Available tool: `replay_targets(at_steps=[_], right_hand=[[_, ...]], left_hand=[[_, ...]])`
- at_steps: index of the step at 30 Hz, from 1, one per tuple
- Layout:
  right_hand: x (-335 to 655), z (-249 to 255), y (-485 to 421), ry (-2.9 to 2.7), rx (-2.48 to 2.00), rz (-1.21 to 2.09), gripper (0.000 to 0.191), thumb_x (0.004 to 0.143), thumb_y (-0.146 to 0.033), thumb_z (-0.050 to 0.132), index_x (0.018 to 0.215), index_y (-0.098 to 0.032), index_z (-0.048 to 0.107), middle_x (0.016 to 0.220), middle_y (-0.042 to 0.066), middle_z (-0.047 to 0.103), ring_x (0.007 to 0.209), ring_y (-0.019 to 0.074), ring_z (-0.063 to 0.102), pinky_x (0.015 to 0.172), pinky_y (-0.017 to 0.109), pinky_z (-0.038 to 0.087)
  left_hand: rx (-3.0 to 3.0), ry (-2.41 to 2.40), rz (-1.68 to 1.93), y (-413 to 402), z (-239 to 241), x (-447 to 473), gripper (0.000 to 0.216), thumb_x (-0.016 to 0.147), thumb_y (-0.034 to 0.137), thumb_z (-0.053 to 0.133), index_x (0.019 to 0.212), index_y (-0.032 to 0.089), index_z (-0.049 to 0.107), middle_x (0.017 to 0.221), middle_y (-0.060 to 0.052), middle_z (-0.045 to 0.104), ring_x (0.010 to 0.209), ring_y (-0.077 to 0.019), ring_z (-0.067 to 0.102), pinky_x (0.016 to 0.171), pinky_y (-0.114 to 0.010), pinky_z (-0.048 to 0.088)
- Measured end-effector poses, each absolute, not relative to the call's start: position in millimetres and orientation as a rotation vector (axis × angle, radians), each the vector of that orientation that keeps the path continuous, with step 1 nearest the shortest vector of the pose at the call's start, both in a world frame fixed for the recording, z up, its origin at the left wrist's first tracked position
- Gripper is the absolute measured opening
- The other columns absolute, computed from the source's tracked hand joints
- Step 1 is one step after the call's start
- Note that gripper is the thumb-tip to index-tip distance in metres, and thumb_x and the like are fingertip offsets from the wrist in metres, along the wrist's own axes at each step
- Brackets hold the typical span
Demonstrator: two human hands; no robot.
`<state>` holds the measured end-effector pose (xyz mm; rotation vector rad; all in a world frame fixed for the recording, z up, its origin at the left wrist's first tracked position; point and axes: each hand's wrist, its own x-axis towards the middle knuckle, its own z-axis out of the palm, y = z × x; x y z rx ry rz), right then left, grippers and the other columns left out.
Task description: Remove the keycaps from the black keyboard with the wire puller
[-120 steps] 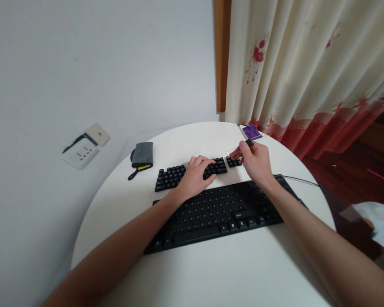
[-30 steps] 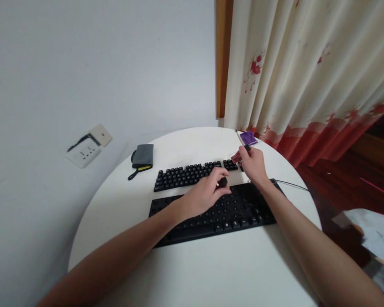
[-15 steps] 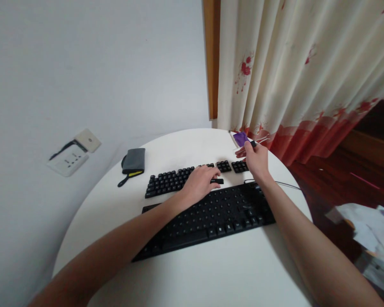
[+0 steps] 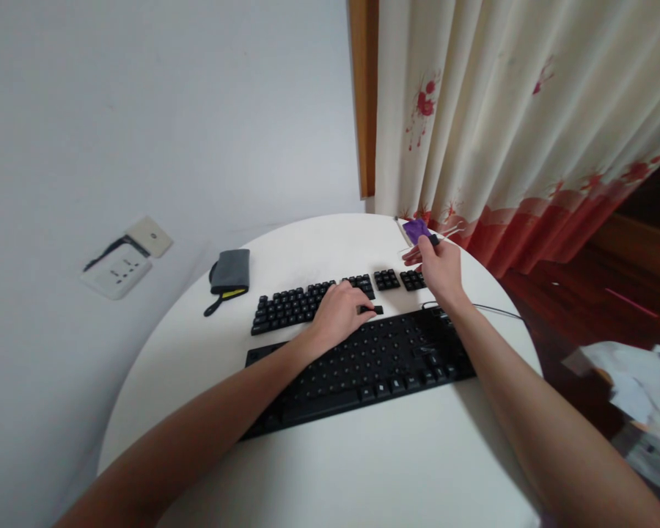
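Observation:
My left hand (image 4: 339, 312) is closed, thumb and fingers pinching a wide black keycap (image 4: 378, 310) just above the far edge of the keyboard (image 4: 330, 400). Most of that keyboard shows bare key stems, while its front row and right-hand part still carry some caps. Held up at the far right, my right hand (image 4: 441, 270) grips a keycap puller (image 4: 434, 240) with a black handle and thin wires sticking out. Behind the keyboard lie rows of loose black keycaps (image 4: 286, 313) in blocks, partly hidden by my left hand.
A grey zip pouch (image 4: 232, 270) with a strap lies at the left back of the round white table (image 4: 319, 484). A purple packet (image 4: 416, 230) is by the far right edge. A black cable (image 4: 498, 311) runs off the right side. Wall sockets (image 4: 122, 270) and a curtain (image 4: 506, 132) border the table.
My left hand has shifted the wide keycap very slightly, with the fingers closer around it. The right hand stays almost in place with the puller. The view has tilted a little.

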<state>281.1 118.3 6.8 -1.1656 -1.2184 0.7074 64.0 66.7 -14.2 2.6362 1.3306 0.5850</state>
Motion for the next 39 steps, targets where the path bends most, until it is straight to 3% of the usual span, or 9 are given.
replay_targets(at_steps=[15,25,36,39], right_hand=[[277.6,7.4,115.3,-1.229,-1.161,0.721,0.044,0.093,-0.04,0.05,0.063,-0.013,0.066,0.067,0.012,0.073,0.055,0.0167,0.068,0.053,0.024,0.052],[276.6,7.4,115.4,-1.225,-1.163,0.726,0.041,0.093,-0.038,0.05,0.064,-0.013,0.066,0.066,0.012,0.073,0.054,0.0168,0.067,0.052,0.024,0.051],[277.0,8.1,113.4,-1.24,-1.178,0.721,0.043,0.092,-0.042,0.051,0.062,-0.014,0.065,0.067,0.013,0.073,0.056,0.0177,0.068,0.054,0.025,0.052],[277.2,8.5,113.5,-1.242,-1.18,0.717,0.043,0.092,-0.044,0.051,0.063,-0.015,0.065,0.068,0.013,0.074,0.056,0.0176,0.068,0.054,0.025,0.052]], left_hand=[[2.634,1.437,0.733,73.3,-23.1,59.4,0.011,0.079,0.031,0.08,0.085,0.024,0.076,0.099,-0.003,0.07,0.096,-0.0251,0.055,0.085,-0.04,0.043],[2.585,1.618,0.778,70.1,-22.1,64.2,0.044,0.072,0.032,0.083,0.11,0.025,0.063,0.114,-0.004,0.061,0.107,-0.0289,0.048,0.09,-0.044,0.041],[2.561,1.654,0.745,68.3,-21.5,65.4,0.049,0.075,0.033,0.08,0.119,0.026,0.06,0.119,-0.005,0.057,0.111,-0.0304,0.046,0.093,-0.046,0.039],[2.54,1.629,0.803,66.7,-18.9,66.0,0.039,0.079,0.031,0.075,0.115,0.026,0.061,0.117,-0.005,0.058,0.111,-0.0291,0.046,0.094,-0.045,0.039]])
